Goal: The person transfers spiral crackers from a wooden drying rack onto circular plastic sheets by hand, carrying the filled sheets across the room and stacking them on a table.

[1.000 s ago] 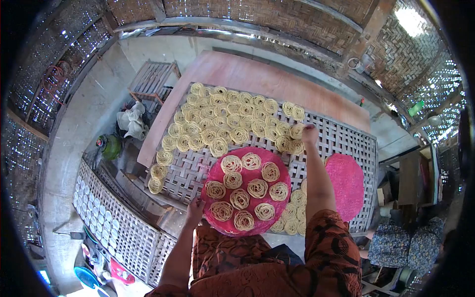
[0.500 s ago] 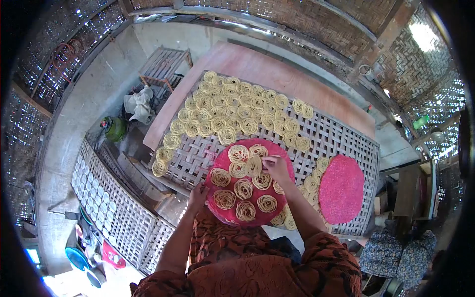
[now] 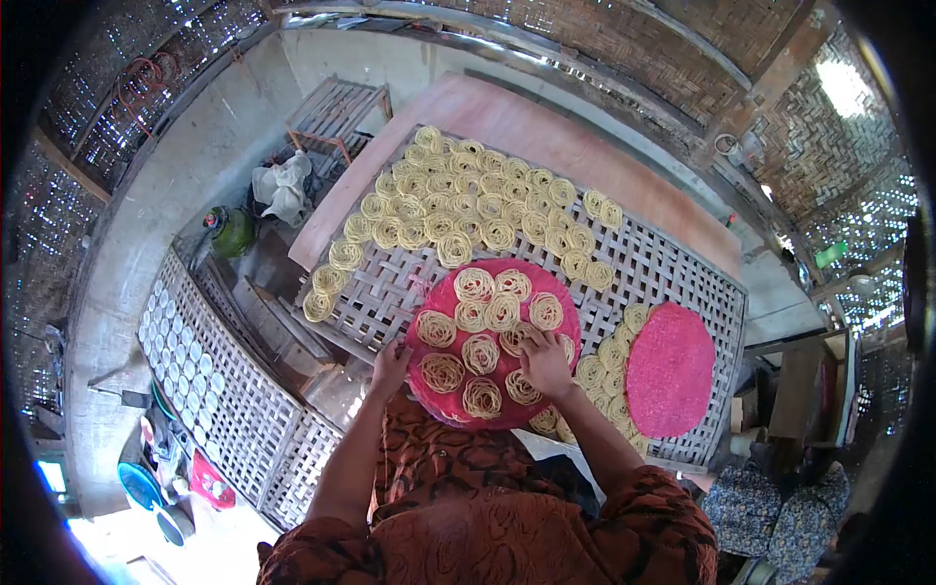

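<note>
A round pink tray (image 3: 458, 375) carries several pale coiled noodle nests (image 3: 479, 354). My left hand (image 3: 392, 365) grips the tray's left edge. Over the tray's right side is my right hand (image 3: 546, 366), its fingers pinched at a noodle nest (image 3: 517, 338) that they partly cover. Behind the tray, a woven bamboo rack (image 3: 390, 283) bears rows of yellow noodle nests (image 3: 453, 250). More nests (image 3: 612, 354) lie to the right, beside a second round pink sheet (image 3: 669, 370) that rests on the rack.
Pale round pieces cover part of a lower woven rack (image 3: 249, 429) at the left. A green gas cylinder (image 3: 232, 232) and a slatted wooden stand (image 3: 336, 115) are at the back left. Patterned cloth (image 3: 743, 512) appears at the lower right, near wooden shelving (image 3: 809, 390).
My right hand has come back from the rack to the pink tray, then moved slightly down over its right side. My left hand has stayed on the tray's edge. The view has shifted.
</note>
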A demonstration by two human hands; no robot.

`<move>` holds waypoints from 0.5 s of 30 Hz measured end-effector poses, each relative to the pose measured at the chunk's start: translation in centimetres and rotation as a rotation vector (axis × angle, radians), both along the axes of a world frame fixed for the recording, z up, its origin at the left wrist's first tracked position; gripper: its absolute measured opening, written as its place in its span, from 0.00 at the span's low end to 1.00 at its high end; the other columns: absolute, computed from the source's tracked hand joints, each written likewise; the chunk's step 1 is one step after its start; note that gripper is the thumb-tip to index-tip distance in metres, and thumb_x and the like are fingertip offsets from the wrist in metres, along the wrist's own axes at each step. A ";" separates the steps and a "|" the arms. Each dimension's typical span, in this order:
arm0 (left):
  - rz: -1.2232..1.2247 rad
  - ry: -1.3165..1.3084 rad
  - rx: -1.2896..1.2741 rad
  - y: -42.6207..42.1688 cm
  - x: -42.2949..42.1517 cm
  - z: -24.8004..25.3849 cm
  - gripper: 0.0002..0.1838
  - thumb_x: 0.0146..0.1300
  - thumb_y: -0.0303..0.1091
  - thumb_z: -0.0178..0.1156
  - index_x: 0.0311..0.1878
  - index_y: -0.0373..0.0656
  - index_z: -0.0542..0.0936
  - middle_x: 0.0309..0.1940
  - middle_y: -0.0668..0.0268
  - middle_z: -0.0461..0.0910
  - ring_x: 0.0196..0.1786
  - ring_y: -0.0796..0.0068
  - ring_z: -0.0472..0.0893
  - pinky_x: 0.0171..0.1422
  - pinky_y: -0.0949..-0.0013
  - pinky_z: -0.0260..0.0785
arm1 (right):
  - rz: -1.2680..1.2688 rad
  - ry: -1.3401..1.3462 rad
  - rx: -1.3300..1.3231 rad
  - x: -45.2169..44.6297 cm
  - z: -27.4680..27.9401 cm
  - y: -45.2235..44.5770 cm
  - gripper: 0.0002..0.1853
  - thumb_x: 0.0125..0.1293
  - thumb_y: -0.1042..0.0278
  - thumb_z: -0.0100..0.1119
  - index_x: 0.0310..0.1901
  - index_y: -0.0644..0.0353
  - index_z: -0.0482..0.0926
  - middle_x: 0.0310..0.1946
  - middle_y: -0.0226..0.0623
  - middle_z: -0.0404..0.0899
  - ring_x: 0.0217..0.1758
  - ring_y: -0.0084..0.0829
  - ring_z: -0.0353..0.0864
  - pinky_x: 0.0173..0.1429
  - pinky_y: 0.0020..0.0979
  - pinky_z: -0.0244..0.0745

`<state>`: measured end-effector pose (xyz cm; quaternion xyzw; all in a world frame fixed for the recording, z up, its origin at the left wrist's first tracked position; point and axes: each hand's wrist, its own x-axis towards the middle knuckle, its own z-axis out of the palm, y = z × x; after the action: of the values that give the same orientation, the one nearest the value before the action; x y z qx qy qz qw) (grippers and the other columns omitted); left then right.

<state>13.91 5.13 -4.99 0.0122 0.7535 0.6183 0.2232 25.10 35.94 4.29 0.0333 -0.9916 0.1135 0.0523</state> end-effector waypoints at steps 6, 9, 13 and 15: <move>0.001 0.105 -0.019 0.2 -0.1 0.0 0.11 0.64 0.32 0.57 0.44 0.34 0.76 0.29 0.64 0.80 0.31 0.79 0.76 0.36 0.71 0.69 | -0.182 0.125 -0.138 0.3 -0.1 3.2 0.09 0.57 0.68 0.56 0.40 0.58 0.77 0.41 0.43 0.76 0.47 0.45 0.73 0.49 0.44 0.66; 0.028 0.121 0.004 0.2 0.0 0.0 0.11 0.62 0.34 0.59 0.41 0.34 0.77 0.27 0.62 0.80 0.30 0.77 0.76 0.36 0.69 0.69 | -0.570 0.152 -0.192 -0.4 -4.0 7.0 0.11 0.57 0.67 0.57 0.41 0.60 0.78 0.39 0.44 0.77 0.43 0.48 0.75 0.47 0.43 0.70; 0.050 0.296 -0.251 1.7 0.8 3.8 0.11 0.59 0.35 0.60 0.39 0.37 0.79 0.26 0.59 0.79 0.29 0.73 0.77 0.35 0.67 0.68 | -0.742 0.043 -0.479 -0.9 -4.3 9.1 0.12 0.57 0.64 0.61 0.39 0.64 0.80 0.30 0.45 0.79 0.36 0.47 0.78 0.42 0.38 0.73; 0.021 0.361 -0.371 2.4 0.8 5.4 0.11 0.58 0.36 0.61 0.38 0.37 0.78 0.28 0.55 0.79 0.29 0.66 0.79 0.35 0.66 0.69 | -0.717 0.086 -0.449 -0.9 -3.4 8.6 0.09 0.56 0.68 0.62 0.34 0.66 0.81 0.26 0.47 0.79 0.33 0.44 0.80 0.40 0.37 0.74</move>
<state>14.68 7.51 0.41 0.0733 0.8818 0.4596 0.0768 24.15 44.57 0.91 -0.3212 -0.8880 0.2996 0.1359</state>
